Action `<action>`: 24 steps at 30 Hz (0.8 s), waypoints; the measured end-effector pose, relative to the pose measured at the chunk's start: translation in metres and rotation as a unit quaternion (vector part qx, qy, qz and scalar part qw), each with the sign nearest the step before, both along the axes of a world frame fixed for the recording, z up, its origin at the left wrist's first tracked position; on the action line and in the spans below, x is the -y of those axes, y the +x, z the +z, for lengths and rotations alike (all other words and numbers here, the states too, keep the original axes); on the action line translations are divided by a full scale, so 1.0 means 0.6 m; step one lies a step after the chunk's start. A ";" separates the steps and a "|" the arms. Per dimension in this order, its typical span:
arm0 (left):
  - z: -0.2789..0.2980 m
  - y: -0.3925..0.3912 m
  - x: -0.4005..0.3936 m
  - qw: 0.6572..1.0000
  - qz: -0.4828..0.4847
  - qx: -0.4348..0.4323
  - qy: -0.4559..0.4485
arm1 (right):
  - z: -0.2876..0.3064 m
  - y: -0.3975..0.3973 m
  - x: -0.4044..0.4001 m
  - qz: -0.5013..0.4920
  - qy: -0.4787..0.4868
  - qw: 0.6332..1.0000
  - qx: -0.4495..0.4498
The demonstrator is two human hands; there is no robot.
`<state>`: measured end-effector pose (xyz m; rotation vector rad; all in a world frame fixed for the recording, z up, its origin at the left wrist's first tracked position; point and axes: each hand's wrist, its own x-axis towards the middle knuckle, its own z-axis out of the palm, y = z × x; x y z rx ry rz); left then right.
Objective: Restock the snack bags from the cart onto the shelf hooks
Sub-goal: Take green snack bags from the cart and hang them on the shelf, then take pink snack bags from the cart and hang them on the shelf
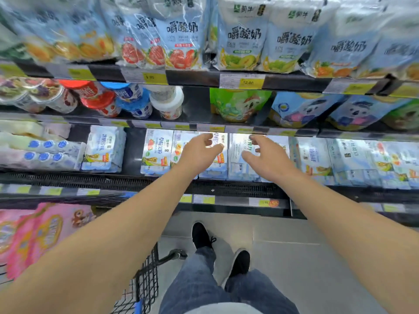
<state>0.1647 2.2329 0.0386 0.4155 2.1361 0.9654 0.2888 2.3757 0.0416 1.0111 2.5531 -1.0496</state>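
Denim and black shoes: nearest the camera, your jeans (204, 288) and black shoes (201, 236) stood on pale floor tiles (294, 257).
Cart: the black wire cart (147, 277) sat at your lower left, just beside your left leg.
Snack bags in cart: pink snack bags (38, 234) lay in it, left of your left forearm; this was the stock for the hooks, and neither hand touched it.
Left hand: your left hand (199, 155) reached out in front of the low shelf, fingers loosely spread and bent, holding nothing.
Right hand: your right hand (267, 159) reached alongside it, near but apart, fingers spread and relaxed, also empty.
Contact: you could not tell from this view whether either hand's fingertips touched the packs behind them.
Low shelf: white and blue multipacks (156, 152) stood in a row behind your hands, with blue-capped bottles (45, 150) at the far left.
Middle shelf: cups with red, blue and white lids (127, 100) stood at left; green and blue cartoon pouches (303, 107) at right.
Top row: pale blue bags (242, 39) printed with fruit hung or stood side by side, touching, across the whole width.
Price tags: yellow tags (247, 82) ran along the shelf edges; most were too blurred to read.
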 end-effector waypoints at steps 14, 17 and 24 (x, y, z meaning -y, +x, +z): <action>0.101 0.235 0.181 0.983 0.103 -0.150 -0.041 | 0.089 0.158 0.098 0.215 0.094 0.971 -0.047; 0.116 0.274 0.225 0.978 0.141 -0.146 -0.045 | 0.097 0.170 0.134 0.254 0.088 0.961 -0.063; 0.128 0.346 0.347 0.955 0.248 -0.148 -0.072 | 0.100 0.166 0.244 0.365 0.066 0.926 -0.061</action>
